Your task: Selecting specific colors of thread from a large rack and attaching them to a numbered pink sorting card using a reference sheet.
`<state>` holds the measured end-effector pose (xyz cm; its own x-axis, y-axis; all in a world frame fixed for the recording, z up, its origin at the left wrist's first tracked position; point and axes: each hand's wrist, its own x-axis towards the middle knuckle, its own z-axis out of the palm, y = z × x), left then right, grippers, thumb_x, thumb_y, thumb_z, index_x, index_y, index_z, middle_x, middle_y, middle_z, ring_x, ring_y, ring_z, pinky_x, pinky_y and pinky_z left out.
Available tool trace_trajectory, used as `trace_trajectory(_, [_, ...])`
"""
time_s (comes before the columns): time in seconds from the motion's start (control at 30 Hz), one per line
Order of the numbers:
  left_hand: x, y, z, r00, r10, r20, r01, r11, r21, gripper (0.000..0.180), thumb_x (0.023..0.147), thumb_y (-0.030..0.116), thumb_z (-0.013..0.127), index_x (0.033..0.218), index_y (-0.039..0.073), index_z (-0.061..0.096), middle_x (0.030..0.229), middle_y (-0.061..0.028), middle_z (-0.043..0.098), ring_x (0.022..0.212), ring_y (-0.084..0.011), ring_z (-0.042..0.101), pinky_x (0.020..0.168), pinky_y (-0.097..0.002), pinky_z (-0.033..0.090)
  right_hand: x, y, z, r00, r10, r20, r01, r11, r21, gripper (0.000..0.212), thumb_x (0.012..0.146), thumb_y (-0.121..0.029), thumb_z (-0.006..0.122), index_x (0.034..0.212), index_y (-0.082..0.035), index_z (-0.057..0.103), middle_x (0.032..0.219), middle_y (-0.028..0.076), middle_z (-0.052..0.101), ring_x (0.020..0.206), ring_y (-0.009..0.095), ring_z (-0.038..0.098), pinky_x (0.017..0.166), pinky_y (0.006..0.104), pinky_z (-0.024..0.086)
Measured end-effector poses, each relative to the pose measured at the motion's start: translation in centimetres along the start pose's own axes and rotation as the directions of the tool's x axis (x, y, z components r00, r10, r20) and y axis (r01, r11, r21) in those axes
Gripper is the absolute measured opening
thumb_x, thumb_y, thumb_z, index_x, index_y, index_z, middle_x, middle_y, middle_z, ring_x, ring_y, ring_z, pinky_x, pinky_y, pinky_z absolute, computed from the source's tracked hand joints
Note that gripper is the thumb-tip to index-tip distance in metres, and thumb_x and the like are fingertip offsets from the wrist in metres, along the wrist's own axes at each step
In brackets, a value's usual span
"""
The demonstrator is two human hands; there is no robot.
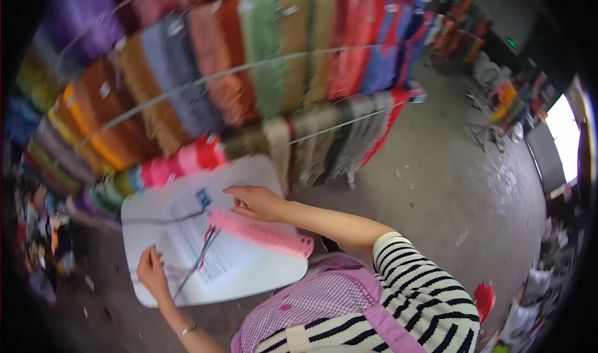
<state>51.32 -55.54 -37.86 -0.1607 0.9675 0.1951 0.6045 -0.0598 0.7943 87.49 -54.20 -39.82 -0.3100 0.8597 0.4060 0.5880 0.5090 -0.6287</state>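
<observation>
A pink knitted piece (261,235), long and narrow, lies slantwise across a white table (146,207) with rounded corners. My right hand (258,203) is just above its far end, index finger extended and the other fingers bent, and I see nothing in it. Over the table's left edge, my left hand (152,271) has its fingers loosely bent and slightly apart, with nothing visible between them. Between my hands lies a thin grey-and-red item (204,253), too blurred to name. A dark cord (165,220) runs from the table's left side toward the pink piece.
A printed sheet (208,267) shows on the tabletop. Just beyond, hanging textiles (265,66) in many colours fill a rack with metal rails (187,91). Rolled pink and red fabrics (180,163) border the table's far edge. Assorted cloth (43,228) is heaped at the left.
</observation>
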Motion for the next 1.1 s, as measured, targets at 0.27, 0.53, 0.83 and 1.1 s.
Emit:
trace_trajectory(0.27, [-1.0,0.7,3.7,0.989,0.139,-0.043,-0.142,0.985,-0.095,0.021,0.094,0.013,0.054,0.099,-0.003,0.067,0.073,-0.0061,0.062,0.062,-0.0110,0.057,0.052,-0.0237,0.046,-0.8,9.4,-28.1,0.543,0.076,-0.836,-0.091,0.995,0.031,0.017,0.088,-0.013,0.062,0.099,0.000,0.064,0.085,0.006,0.064,0.077,0.012,0.060,0.071,0.0279,0.049])
trace_trajectory(0.53, [-3.8,9.3,13.4,0.997,0.062,0.054,-0.048,0.971,-0.235,0.022,0.093,0.015,0.056,0.098,-0.003,0.067,0.072,-0.0066,0.063,0.058,-0.0102,0.056,0.049,-0.0214,0.044,-3.1,18.4,-48.1,0.353,0.092,-0.931,0.191,0.967,0.168,0.016,0.091,-0.010,0.060,0.100,0.002,0.063,0.086,0.004,0.066,0.080,0.010,0.061,0.074,0.0245,0.049])
trace_trajectory(0.83, [-5.9,20.3,20.4,0.984,0.077,0.164,-0.040,0.975,-0.218,0.021,0.093,0.012,0.057,0.101,-0.006,0.066,0.078,-0.0095,0.065,0.067,-0.0122,0.062,0.055,-0.0236,0.050,-1.8,20.6,-50.8,0.325,-0.253,-0.911,-0.112,0.946,-0.303,0.012,0.077,-0.006,0.072,0.088,-0.001,0.070,0.087,0.011,0.066,0.079,0.020,0.066,0.070,0.0292,0.053])
trace_trajectory(1.1, [-7.4,22.4,22.7,0.981,0.035,0.189,-0.001,0.984,-0.178,0.022,0.094,0.012,0.057,0.102,-0.006,0.066,0.081,-0.0099,0.066,0.069,-0.0123,0.062,0.057,-0.0234,0.050,-0.9,20.2,-50.9,0.304,-0.233,-0.924,-0.146,0.947,-0.287,0.014,0.075,-0.005,0.071,0.089,-0.004,0.069,0.090,0.011,0.059,0.075,0.021,0.065,0.068,0.0297,0.053])
